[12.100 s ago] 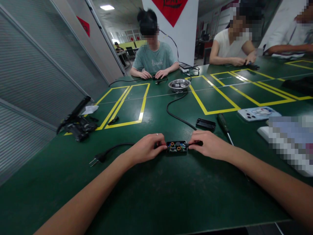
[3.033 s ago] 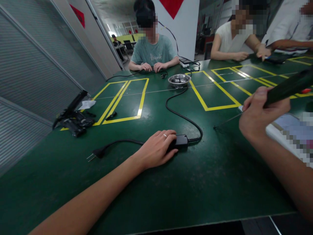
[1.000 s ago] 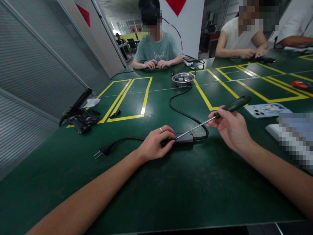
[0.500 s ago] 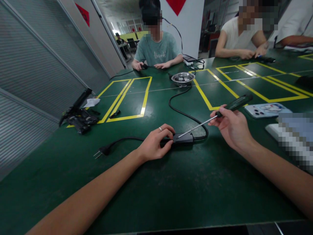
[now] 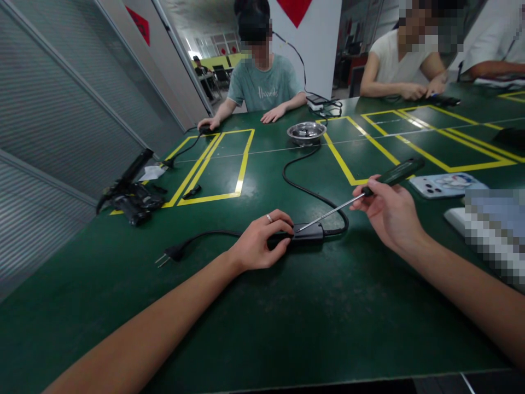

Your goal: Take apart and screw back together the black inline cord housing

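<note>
On the green table lies a black box with a cord at each end, looking like a power adapter (image 5: 310, 232). My left hand (image 5: 264, 241) grips its left end, fingers and thumb on opposite sides. My right hand (image 5: 389, 210) is closed around a screwdriver (image 5: 396, 174) with a dark handle, held at a slant. The metal shaft points down to the left, its tip at the top of the adapter near my left fingers. A two-pin plug (image 5: 174, 253) ends the left cord. From the right end, a black cable (image 5: 303, 189) loops back toward a metal bowl (image 5: 307, 131).
Yellow tape (image 5: 240, 186) marks boxes on the table (image 5: 254, 328). Black tools and bagged parts (image 5: 133, 200) lie at the left, a small black piece (image 5: 192, 192) nearby. A phone (image 5: 447, 184) rests by my right hand. Co-workers (image 5: 268, 82) sit across.
My hands, the screwdriver and the adapter stay almost where they were. Across the table, a co-worker's hand has moved a black object with its cord and plug toward the left.
</note>
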Demonstrator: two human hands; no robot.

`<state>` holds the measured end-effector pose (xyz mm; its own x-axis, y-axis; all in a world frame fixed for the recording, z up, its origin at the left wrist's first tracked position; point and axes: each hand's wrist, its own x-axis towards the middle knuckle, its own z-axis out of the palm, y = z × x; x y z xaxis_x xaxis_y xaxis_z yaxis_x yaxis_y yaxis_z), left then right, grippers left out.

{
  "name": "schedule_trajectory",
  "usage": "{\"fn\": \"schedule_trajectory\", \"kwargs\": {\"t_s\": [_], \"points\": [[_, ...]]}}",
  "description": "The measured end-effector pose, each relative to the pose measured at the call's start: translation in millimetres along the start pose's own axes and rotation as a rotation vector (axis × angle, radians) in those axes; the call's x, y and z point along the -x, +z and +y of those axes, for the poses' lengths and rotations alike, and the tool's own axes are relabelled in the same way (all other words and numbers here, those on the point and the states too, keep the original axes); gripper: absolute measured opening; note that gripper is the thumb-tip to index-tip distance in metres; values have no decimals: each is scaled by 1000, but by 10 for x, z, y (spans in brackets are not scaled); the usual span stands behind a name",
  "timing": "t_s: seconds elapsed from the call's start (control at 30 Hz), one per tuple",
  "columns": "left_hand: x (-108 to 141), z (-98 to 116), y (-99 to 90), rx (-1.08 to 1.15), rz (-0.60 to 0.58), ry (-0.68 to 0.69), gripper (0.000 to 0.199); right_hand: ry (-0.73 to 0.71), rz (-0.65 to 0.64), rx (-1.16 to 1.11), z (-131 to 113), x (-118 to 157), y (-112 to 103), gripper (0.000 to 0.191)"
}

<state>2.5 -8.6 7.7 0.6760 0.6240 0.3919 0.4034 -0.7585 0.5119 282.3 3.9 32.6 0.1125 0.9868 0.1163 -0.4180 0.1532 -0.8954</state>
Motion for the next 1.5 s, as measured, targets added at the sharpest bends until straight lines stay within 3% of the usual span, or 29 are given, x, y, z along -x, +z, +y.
{"fn": "schedule_trajectory", "kwargs": {"t_s": [0.2,0.4,0.5,0.63,0.7,0.83,1.03,1.23,1.5], "points": [[5,-12,-11,-11,-36,-35,28,-13,-5,1,-23,21,22,8],[-18,-1,-3,-27,-110,-79,35,-87,-123,89,-33,110,73,10],[-26,3,1,-12,-109,-88,35,-146,-152,168,-58,142,93,12],[-35,8,-2,-1,-118,-105,36,-239,-94,369,-84,163,100,12],[-41,12,-5,0,-121,-115,36,-230,-81,337,-86,177,106,12],[-46,21,-12,6,-124,-117,36,-159,-184,134,-78,194,122,17],[-36,7,-5,26,-120,-127,35,-186,-69,311,-12,128,75,11],[-35,2,-3,23,-123,-153,35,-83,-176,162,9,113,25,22],[-25,-2,-8,-5,-128,-153,36,-168,-99,317,7,131,76,9]]}}
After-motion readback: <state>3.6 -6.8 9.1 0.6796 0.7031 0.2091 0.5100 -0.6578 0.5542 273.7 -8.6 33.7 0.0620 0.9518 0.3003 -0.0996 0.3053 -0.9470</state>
